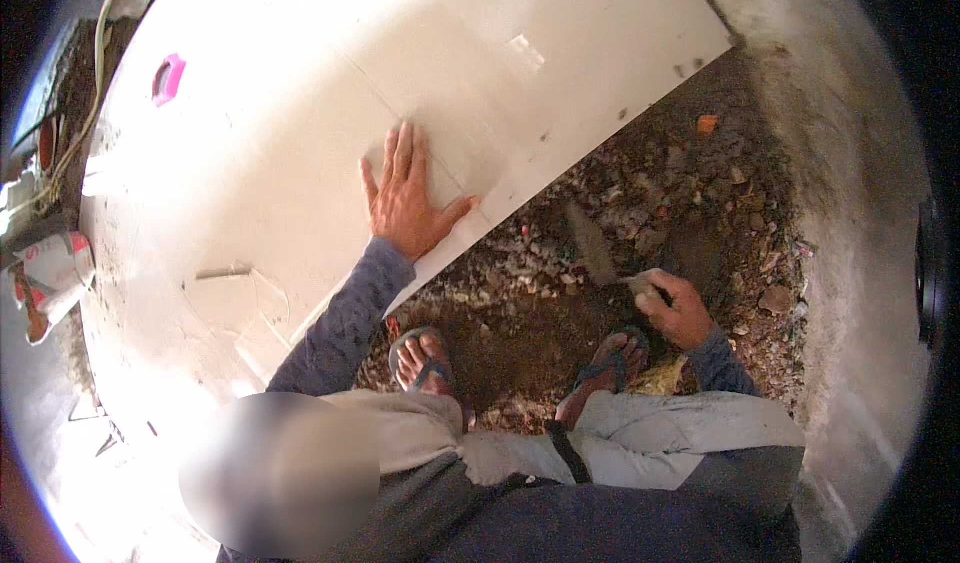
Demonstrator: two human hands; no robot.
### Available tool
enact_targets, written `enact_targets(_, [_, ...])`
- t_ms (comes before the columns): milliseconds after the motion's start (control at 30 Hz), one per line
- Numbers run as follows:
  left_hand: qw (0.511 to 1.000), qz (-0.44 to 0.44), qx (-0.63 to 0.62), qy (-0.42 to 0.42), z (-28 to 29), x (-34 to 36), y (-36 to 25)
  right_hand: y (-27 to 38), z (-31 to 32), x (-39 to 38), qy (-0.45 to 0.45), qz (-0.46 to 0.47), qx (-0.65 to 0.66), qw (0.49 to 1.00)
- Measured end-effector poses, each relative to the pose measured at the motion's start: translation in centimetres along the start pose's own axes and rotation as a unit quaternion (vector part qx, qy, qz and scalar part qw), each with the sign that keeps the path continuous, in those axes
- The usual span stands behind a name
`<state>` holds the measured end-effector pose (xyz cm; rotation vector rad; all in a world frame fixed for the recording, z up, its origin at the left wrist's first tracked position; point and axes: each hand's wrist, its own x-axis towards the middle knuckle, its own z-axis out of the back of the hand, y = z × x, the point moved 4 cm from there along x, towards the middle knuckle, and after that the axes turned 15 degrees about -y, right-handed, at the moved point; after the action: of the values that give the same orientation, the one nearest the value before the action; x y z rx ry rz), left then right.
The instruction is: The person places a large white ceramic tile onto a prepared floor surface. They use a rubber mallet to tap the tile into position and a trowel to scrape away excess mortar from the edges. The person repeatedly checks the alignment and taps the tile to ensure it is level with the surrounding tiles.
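My left hand point(405, 198) lies flat on the pale tiled floor point(520, 113), fingers spread, close to the edge where the tiles stop. It holds nothing. In my right hand point(675, 308) is a trowel point(592, 246), gripped by its handle. The blade points away from me over the dark rubble and soil point(690, 193) and is somewhat blurred. Its lower handle is hidden in my fist.
A pink object point(168, 79) and a short stick with string point(222, 274) lie on the tiles. Left stands a printed bag point(55, 273); a cable point(100, 53) runs behind it. A rough wall point(850, 163) bounds the right. My sandalled feet point(425, 361) rest on soil.
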<state>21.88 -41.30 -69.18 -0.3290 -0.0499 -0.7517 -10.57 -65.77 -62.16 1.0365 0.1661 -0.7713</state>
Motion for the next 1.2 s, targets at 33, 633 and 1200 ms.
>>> enact_targets(33, [1.0, -0.018, -0.001, -0.003, -0.3, 0.6, -0.3, 1.0, -0.5, 0.9, 0.023, 0.025, 0.003, 0.999])
enact_targets(633, [0.994, -0.055, -0.061, -0.076, 0.0, 0.2, 0.7, 3.6, 0.0, -0.2, -0.034, -0.034, -0.045, 0.998])
enact_targets(1200, [0.996, 0.007, -0.052, -0.066, -0.5, 2.8, 4.5, 13.6, -4.2, 5.2, 0.021, 0.237, -0.178, 0.955])
